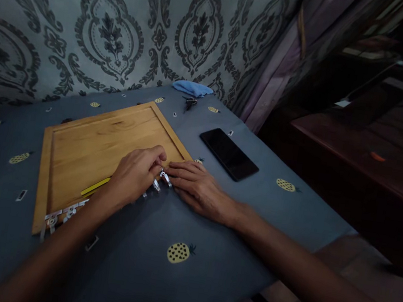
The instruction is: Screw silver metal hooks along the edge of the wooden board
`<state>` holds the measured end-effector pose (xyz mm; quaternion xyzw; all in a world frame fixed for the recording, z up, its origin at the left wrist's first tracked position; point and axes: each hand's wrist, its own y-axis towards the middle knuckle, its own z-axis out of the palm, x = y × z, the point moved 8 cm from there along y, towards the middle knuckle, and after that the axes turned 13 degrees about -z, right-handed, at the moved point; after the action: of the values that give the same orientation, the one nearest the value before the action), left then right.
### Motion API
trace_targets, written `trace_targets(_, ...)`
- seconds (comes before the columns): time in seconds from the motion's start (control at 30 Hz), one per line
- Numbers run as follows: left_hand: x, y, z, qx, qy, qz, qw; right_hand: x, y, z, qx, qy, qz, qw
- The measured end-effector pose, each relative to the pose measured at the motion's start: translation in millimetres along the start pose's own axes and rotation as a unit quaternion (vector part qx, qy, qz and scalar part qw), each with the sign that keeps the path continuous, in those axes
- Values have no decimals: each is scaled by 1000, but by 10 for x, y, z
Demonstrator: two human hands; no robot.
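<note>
Bare forearms [75,238] cross the tabletop [123,270] to a rimmed wooden tray [105,139] bearing a yellow strip [95,187], metal clips [165,178] at its near edge, left hand [136,174] curling narrow fingers there, grip unclear, right hand [201,189] flat alongside.

The blue table [123,270] has printed pineapples [177,253]. On it lie a framed board [43,173], a phone [229,154] and, farther back, a rag [192,88].
</note>
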<state>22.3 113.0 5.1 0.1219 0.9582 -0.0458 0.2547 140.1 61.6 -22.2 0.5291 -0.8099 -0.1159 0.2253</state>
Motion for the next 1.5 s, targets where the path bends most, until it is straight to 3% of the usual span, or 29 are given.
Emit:
trace_targets(0.4,-64,-33,36,-3,30,31,999,14,14,-2,9,12,3,1000)
trace_targets(1.1,-73,9,40,46,27,-15,998,15,-1,-18,-5,19,0,1000)
trace_targets(1.5,-82,11,-38,26,37,-3,999,12,-8,-10,-1,9,-3,1000)
